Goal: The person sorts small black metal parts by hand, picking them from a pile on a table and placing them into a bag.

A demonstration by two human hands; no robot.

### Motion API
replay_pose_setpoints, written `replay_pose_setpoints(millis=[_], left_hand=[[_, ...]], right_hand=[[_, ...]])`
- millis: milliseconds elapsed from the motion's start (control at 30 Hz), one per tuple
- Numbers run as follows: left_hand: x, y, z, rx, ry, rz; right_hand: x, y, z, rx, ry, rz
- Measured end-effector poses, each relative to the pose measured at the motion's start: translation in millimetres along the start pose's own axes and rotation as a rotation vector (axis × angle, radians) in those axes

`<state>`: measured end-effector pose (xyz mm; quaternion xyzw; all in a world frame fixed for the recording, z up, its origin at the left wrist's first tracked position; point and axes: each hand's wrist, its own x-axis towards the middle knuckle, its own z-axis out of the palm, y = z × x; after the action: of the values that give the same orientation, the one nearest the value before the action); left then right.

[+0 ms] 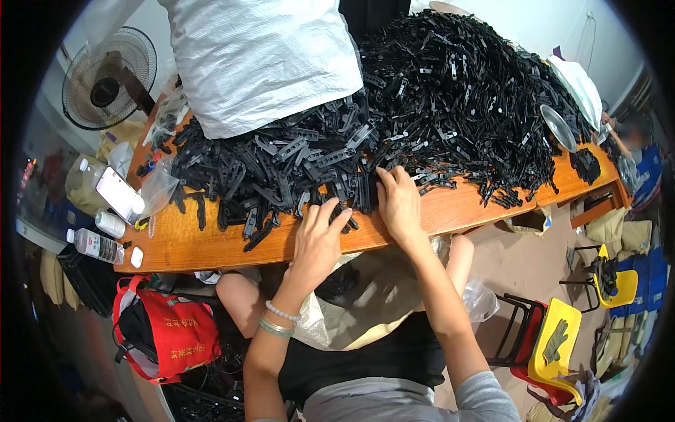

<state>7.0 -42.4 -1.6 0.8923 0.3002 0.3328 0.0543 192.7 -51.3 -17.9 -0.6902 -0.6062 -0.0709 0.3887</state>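
Left hand (pixel 316 243) and right hand (pixel 401 211) are at black plastic parts (pixel 290 149), some hidden by a white sack (pixel 271 60). We can't tell if either's fingers are clamped, tbh.

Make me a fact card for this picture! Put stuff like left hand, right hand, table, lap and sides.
Left hand: at the larger black pieces; grip unclear
Right hand: fingertips down where two heaps meet; grip unclear
Table: orange-brown, heaped with larger black pieces on the left, smaller black pieces on the right
Above left heap: big white sack
Lap: open pale sack
Left side: fan, phone, clear bottle, red bag
Right side: yellow chair with a glove on it
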Motion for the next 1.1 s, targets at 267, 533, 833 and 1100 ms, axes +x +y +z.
replay_pose_setpoints(millis=[267, 533, 833, 1100], left_hand=[[-13.1, -7.7, -11.6, -0.037, -0.051, 0.019], [13.8, 14.8, 8.2, -0.030, -0.004, 0.052], [31.3, 0.5, 23.8, -0.146, 0.088, 0.181], [11.2, 33.2, -1.9, -1.414, -0.035, -0.758]], right_hand=[[-31.8, -1.0, -1.3, 0.202, 0.069, -0.010], [-39.9, 1.2, -13.4, 0.700, 0.193, 0.355], [-65.5, 9.9, -37.6, 1.040, 0.130, 0.595], [-65.8, -9.5, -75.4, 1.072, -0.266, 0.226]])
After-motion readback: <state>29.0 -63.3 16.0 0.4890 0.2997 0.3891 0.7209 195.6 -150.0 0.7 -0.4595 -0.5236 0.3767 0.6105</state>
